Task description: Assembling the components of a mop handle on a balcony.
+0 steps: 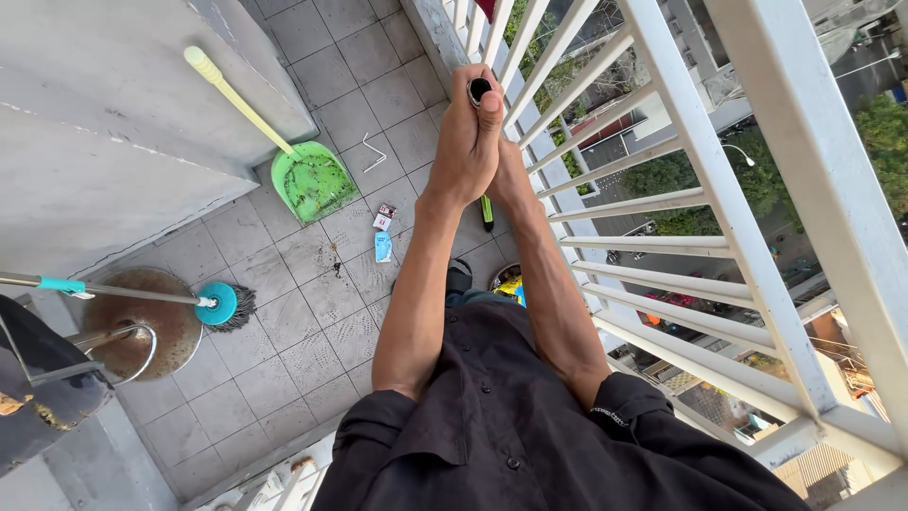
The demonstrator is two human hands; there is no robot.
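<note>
Head view: both hands, left hand (465, 132) and right hand (506, 166), grip a broom handle (480, 91) beside white railing (662, 203).

Both your arms stretch straight out beside the white railing (662, 203), left hand (470, 132) and right hand (509, 170) pressed together, fingers closed around a dark handle tip (480, 90).

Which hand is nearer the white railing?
Right. The right hand lies on the side of the white railing, close to its bars; the left hand wraps over it, further out.

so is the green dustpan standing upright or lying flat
Lying flat: the green dustpan rests pan-down on the tiled floor, dirt showing inside it, its pale handle angling away.
</note>
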